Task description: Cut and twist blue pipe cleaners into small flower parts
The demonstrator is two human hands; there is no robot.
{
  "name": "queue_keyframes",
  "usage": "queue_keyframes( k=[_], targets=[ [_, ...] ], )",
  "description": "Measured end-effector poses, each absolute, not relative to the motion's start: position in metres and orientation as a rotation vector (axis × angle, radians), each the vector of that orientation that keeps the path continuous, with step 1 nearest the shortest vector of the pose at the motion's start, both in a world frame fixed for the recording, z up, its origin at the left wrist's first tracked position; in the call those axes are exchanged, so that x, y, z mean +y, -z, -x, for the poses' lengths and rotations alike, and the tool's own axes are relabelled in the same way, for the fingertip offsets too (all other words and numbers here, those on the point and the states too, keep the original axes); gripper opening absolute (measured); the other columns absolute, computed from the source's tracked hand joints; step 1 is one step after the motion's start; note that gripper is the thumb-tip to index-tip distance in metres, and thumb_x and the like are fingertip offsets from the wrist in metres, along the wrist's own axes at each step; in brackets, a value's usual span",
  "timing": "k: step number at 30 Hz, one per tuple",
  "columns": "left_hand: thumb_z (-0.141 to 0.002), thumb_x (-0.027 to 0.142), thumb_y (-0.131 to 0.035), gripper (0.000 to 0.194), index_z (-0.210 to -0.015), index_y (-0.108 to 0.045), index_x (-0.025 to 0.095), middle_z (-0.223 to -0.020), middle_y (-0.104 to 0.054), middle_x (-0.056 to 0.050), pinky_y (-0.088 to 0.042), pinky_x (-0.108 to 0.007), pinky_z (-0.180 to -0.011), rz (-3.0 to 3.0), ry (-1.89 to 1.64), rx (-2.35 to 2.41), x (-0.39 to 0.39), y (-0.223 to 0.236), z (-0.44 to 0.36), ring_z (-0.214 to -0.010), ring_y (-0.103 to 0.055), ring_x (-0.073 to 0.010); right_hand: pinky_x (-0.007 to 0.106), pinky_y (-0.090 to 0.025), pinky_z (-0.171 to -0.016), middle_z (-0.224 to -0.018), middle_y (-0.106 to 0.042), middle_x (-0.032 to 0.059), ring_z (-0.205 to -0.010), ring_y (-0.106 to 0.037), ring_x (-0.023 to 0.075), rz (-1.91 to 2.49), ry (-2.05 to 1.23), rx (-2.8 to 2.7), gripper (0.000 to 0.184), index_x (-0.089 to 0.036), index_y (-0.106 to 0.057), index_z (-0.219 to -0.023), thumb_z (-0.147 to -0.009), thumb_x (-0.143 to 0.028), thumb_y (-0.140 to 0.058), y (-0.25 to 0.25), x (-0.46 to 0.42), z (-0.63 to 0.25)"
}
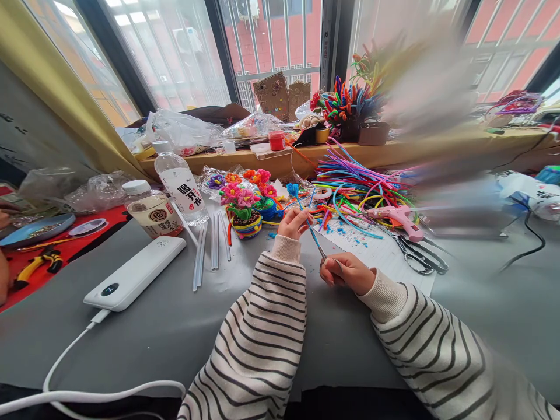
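Blue flower (pixel 293 189), fuzzy-looking, tops a slender blue stem (pixel 314 235).

Grey worktop (pixel 175 344) is supporting white power bank (pixel 135 274), clear glue sticks (pixel 214 242). Scissors (pixel 417 255) are lying right of them.

Here's the blue fuzzy flower (pixel 293 189), bloom uppermost, its slim blue stem (pixel 314 235) slanting down from the left hand (pixel 294 224) toward the right (pixel 347 273), where a small silvery metal tool (pixel 323 254) points up, its tip right at the stem.
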State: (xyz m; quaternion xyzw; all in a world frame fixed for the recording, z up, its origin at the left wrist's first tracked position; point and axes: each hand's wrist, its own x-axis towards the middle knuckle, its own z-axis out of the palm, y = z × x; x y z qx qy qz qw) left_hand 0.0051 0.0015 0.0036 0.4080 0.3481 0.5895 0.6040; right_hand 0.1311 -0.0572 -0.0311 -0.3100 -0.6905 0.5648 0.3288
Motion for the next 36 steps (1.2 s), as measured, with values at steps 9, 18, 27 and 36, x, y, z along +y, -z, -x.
queue_keyframes(
  k=[9,18,27,36],
  targets=[
    [-0.054,0.03,-0.061,0.024,-0.051,-0.041,0.016,-0.053,-0.049,0.006,-0.036,-0.019,-0.055,-0.881,-1.391,0.746,-0.0028,-0.0064,-0.0044,-0.05,-0.045,-0.0042,0.02,-0.019,-0.037,-0.042,-0.037,-0.0028,-0.036,-0.026,0.0032,0.815,-1.386,-1.778,0.05,-0.014,-0.039,-0.044,-0.067,-0.057,-0.036,0.034,-0.0553,-0.1318],
    [-0.056,0.03,-0.059,0.025,-0.048,-0.04,0.015,-0.05,-0.048,0.005,-0.034,-0.019,-0.055,-1.026,-1.335,0.705,-0.0028,-0.0057,-0.0062,-0.051,-0.045,-0.0046,0.02,-0.019,-0.039,-0.047,-0.035,-0.0022,-0.041,-0.03,0.006,0.884,-1.36,-1.858,0.065,-0.013,-0.045,-0.056,-0.056,-0.074,-0.021,0.0249,-0.0582,-0.132],
    [-0.054,0.031,-0.059,0.026,-0.047,-0.04,0.015,-0.049,-0.049,0.005,-0.033,-0.02,-0.058,-1.148,-1.285,0.815,-0.0014,-0.0023,-0.01,-0.053,-0.045,-0.0049,0.022,-0.026,-0.045,-0.052,-0.044,0.0001,-0.043,-0.033,0.0063,0.868,-1.284,-1.988,0.059,-0.014,-0.046,-0.054,-0.062,-0.068,-0.024,0.0307,-0.0568,-0.1319],
    [-0.054,0.031,-0.059,0.026,-0.048,-0.04,0.015,-0.049,-0.05,0.005,-0.033,-0.02,-0.058,-1.135,-1.291,0.806,-0.0024,-0.0027,-0.0094,-0.052,-0.045,-0.0049,0.02,-0.024,-0.042,-0.045,-0.041,-0.0024,-0.04,-0.03,0.0049,0.959,-1.293,-1.928,0.052,-0.015,-0.044,-0.049,-0.065,-0.062,-0.032,0.029,-0.058,-0.1305]
  ],
)
